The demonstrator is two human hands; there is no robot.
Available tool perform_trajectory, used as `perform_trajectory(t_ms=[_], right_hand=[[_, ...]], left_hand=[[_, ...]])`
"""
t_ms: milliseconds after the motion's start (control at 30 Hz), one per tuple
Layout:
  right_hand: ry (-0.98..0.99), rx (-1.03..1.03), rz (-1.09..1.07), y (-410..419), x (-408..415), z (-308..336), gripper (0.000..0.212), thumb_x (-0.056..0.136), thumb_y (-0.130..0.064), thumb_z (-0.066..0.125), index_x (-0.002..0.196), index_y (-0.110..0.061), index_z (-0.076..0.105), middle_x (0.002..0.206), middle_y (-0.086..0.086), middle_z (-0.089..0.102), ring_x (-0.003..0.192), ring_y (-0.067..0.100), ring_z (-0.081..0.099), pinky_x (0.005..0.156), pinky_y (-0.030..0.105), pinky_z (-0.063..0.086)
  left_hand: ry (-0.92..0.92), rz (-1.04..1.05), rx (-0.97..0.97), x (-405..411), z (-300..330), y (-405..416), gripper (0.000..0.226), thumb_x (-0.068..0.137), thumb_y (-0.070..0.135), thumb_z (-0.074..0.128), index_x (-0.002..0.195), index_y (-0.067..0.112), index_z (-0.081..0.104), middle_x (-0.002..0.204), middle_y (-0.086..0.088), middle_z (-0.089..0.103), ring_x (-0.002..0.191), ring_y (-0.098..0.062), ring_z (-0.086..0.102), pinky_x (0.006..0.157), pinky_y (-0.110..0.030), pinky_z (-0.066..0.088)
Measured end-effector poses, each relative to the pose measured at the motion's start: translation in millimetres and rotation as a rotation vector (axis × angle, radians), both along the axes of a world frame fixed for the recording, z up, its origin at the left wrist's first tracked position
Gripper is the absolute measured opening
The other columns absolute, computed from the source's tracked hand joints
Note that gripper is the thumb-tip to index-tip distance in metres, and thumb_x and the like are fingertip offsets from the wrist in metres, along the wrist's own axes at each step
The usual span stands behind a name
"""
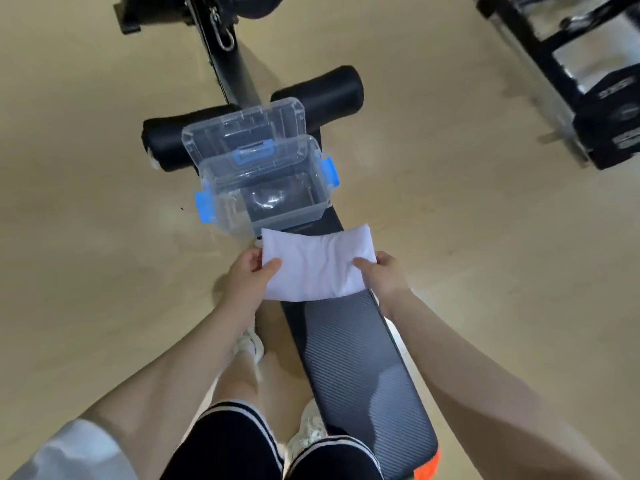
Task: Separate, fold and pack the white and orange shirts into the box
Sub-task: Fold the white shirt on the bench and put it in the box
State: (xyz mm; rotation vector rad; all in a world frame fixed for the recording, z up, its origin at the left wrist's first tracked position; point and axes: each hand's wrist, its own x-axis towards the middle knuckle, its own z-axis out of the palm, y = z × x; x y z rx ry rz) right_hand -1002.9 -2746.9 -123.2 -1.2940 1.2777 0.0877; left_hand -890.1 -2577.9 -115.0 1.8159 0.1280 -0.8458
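White shirt (317, 265), folded, pinched by left hand (247, 275) and right hand (386, 275); packing step (judged): lift to clear box (273, 192), twelve o'clock.

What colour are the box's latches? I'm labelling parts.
Blue latches on the clear box, seen in the head view.

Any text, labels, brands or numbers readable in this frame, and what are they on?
None can be read.
Dumbbells on the rack at upper right: faint markings on the end faces, too blurred to read.
Clear box, its lid, white shirt, bench: no text visible.
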Motion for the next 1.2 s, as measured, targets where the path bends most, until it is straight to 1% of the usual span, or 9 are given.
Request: perform_trajectory(t_ms=[133,267,433,600,700,833,967,1100,1200], right_hand=[[-0.045,-0.041,-0.027,-13.0,63.8,13.1,0.021,0.084,-0.012,0.055,0.101,-0.001,0.058,0.091,0.009,0.059,0.085,0.023,0.054,0.075,0.033,0.042],[-0.018,-0.072,-0.009,-24.0,138.6,4.5,0.007,0.082,-0.01,0.051,0.087,-0.007,0.055,0.08,0.006,0.053,0.076,0.021,0.048,0.067,0.03,0.038],[0.167,-0.195,0.07,-31.0,227.9,-35.6,0.009,0.077,-0.01,0.049,0.07,-0.011,0.044,0.064,0.003,0.042,0.061,0.018,0.038,0.054,0.025,0.029],[0.357,-0.235,0.14,-39.9,271.0,-99.1,0.008,0.081,-0.015,0.047,0.074,-0.011,0.047,0.067,0.001,0.046,0.064,0.021,0.044,0.05,0.024,0.029],[0.439,-0.332,0.258,-40.0,275.1,-139.9,0.017,0.086,-0.014,0.044,0.092,-0.003,0.056,0.093,0.017,0.058,0.089,0.032,0.054,0.066,0.029,0.036],[0.54,-0.516,0.452,-23.5,269.1,-161.4,0.038,0.091,-0.011,0.047,0.127,0.0,0.041,0.131,0.019,0.041,0.12,0.038,0.041,0.096,0.043,0.036],[0.458,-0.476,0.852,-12.8,269.2,-169.6,0.052,0.093,-0.013,0.045,0.141,-0.012,0.025,0.146,0.008,0.028,0.123,0.031,0.041,0.084,0.042,0.043],[0.573,-0.392,1.118,-21.9,269.8,-186.0,0.073,0.093,-0.015,0.046,0.148,-0.014,-0.003,0.158,0.0,-0.01,0.136,0.026,0.028,0.091,0.041,0.042],[0.568,-0.361,1.102,-31.5,267.6,-189.1,0.075,0.094,-0.015,0.044,0.148,-0.016,-0.008,0.157,-0.002,-0.016,0.139,0.023,0.025,0.096,0.04,0.04]], left_hand=[[-0.076,-0.027,-0.029,65.3,11.5,-8.3,0.032,0.088,0.013,0.059,0.12,0.013,0.05,0.113,-0.008,0.061,0.099,-0.024,0.06,0.089,-0.039,0.048],[-0.072,-0.098,0.009,138.4,2.1,-19.5,0.034,0.09,0.018,0.055,0.123,0.019,0.046,0.114,-0.006,0.059,0.099,-0.024,0.059,0.079,-0.034,0.049],[-0.04,-0.144,0.159,217.6,-39.2,-39.1,0.029,0.092,0.014,0.051,0.121,0.013,0.046,0.106,-0.001,0.052,0.094,-0.021,0.052,0.08,-0.033,0.043],[0.025,-0.22,0.364,246.5,-107.1,-50.0,0.025,0.091,0.012,0.05,0.115,0.006,0.049,0.109,-0.009,0.057,0.098,-0.029,0.055,0.083,-0.037,0.046],[0.104,-0.255,0.439,238.8,-143.1,-52.0,0.027,0.092,0.008,0.046,0.117,0.001,0.048,0.118,-0.017,0.057,0.107,-0.033,0.054,0.087,-0.036,0.042],[0.131,-0.252,0.528,227.6,-163.9,-58.4,0.042,0.089,0.013,0.052,0.128,0.002,0.041,0.133,-0.017,0.045,0.118,-0.034,0.048,0.097,-0.036,0.041],[0.07,-0.526,0.483,221.8,-173.3,-70.6,0.037,0.092,0.008,0.041,0.129,0.007,0.043,0.137,-0.012,0.04,0.117,-0.028,0.048,0.084,-0.027,0.039],[0.048,-0.723,0.529,219.8,-199.5,-79.7,0.053,0.092,0.004,0.033,0.144,0.007,0.022,0.154,-0.011,0.014,0.137,-0.028,0.027,0.108,-0.035,0.03],[-0.024,-0.8,0.581,219.9,-207.0,-84.4,0.059,0.093,0.003,0.03,0.148,0.015,0.009,0.157,-0.004,-0.014,0.145,-0.021,0.003,0.116,-0.034,0.02]])
